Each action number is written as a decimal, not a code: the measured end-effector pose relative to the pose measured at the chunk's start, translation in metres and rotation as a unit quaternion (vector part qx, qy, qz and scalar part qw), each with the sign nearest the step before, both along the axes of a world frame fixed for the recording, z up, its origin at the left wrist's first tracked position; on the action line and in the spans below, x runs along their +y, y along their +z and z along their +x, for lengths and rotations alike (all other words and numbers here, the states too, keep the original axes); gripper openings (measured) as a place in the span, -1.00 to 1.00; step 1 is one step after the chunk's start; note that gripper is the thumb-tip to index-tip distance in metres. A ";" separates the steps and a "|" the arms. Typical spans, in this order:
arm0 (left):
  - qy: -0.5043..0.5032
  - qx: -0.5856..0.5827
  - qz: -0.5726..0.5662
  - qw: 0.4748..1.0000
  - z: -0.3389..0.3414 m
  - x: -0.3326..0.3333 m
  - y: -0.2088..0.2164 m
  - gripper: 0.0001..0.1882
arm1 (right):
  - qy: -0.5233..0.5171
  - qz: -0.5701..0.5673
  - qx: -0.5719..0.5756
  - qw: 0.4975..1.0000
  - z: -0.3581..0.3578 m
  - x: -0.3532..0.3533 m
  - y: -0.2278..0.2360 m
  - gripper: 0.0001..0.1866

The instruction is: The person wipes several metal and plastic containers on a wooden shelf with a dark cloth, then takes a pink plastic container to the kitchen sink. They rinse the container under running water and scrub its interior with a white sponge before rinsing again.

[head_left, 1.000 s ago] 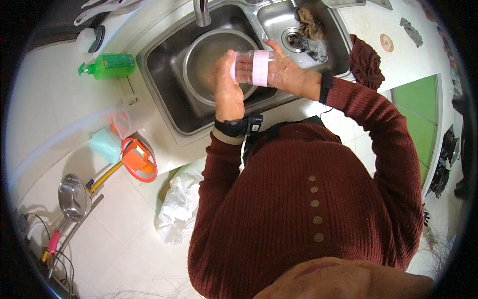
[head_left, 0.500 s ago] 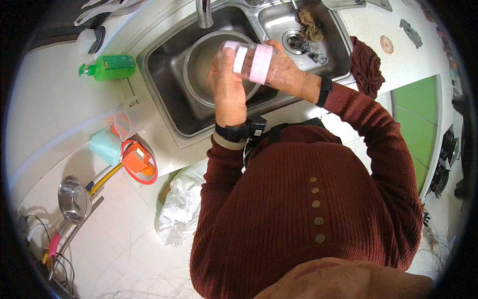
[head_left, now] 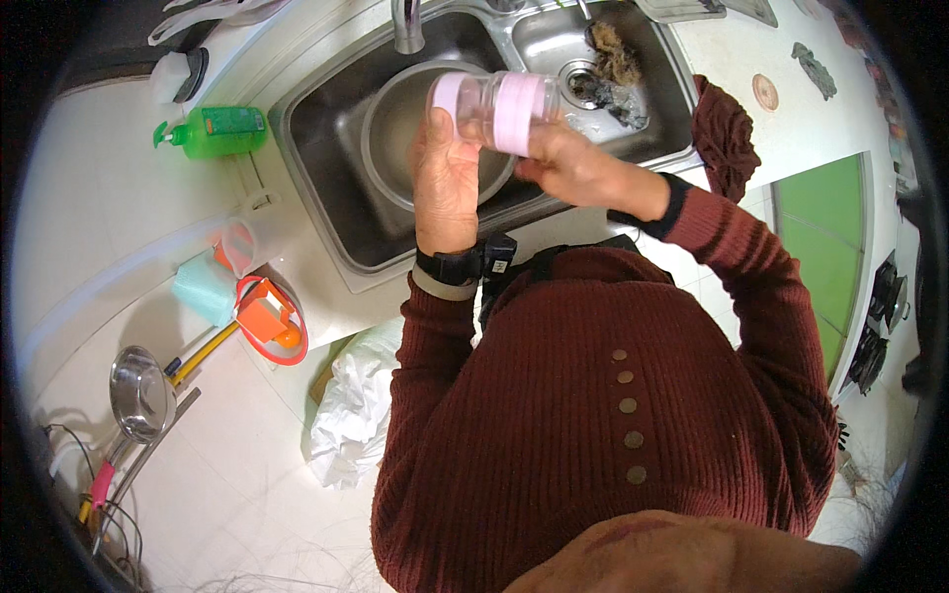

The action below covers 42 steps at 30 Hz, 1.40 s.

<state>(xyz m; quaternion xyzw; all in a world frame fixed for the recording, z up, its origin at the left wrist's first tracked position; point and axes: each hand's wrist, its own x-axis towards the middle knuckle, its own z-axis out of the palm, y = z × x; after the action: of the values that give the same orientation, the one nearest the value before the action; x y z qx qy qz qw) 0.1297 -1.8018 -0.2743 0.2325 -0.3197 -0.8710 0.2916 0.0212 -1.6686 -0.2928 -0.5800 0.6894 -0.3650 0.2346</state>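
Note:
Over the left sink bowl (head_left: pixel 334 168) I hold a clear jar (head_left: pixel 512 112) with pink bands, lying on its side. My left hand (head_left: pixel 447 188) is wrapped round its left end, with the thumb up along it. My right hand (head_left: pixel 585 173) grips the right end from below, its fingers partly hidden and slightly blurred. Below the jar, a round metal basin (head_left: pixel 393 163) stands in the sink, with cloudy liquid in it. The faucet (head_left: pixel 406 28) hangs at the basin's far side.
A brown fibrous scrubber (head_left: pixel 615 54) lies by the drain in the right bowl. Green soap bottle (head_left: pixel 225 133), orange box (head_left: pixel 264 314) and metal ladle (head_left: pixel 143 393) are on the left. A maroon cloth (head_left: pixel 724 138) drapes over the counter edge at right.
My right hand has shifted down and toward me round the jar's right end, and its wrist has turned. The left hand stays on the jar, whose pink band at the left end now shows more.

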 end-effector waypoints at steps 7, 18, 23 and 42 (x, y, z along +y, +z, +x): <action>-0.018 -0.125 -0.028 0.992 0.000 0.004 0.000 -0.58 | 0.094 0.019 0.453 0.887 -0.022 -0.010 -0.004 -0.19; -0.007 0.003 -0.046 0.999 0.007 -0.006 0.001 -0.54 | 0.051 -0.039 0.017 0.998 0.003 -0.003 0.000 -0.40; -0.020 -0.018 -0.017 1.000 0.002 -0.004 -0.006 -0.50 | 0.034 -0.052 0.350 0.935 -0.018 -0.021 -0.002 -0.47; -0.041 -0.045 -0.058 0.996 0.009 -0.005 0.000 -0.32 | 0.026 -0.039 -0.236 0.971 0.003 0.002 0.007 -0.47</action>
<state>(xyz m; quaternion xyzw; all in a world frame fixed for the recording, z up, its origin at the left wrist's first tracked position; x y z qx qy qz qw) 0.1388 -1.8071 -0.2744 0.2406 -0.3918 -0.8508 0.2545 0.0241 -1.6666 -0.2859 -0.5041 0.5846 -0.5114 0.3775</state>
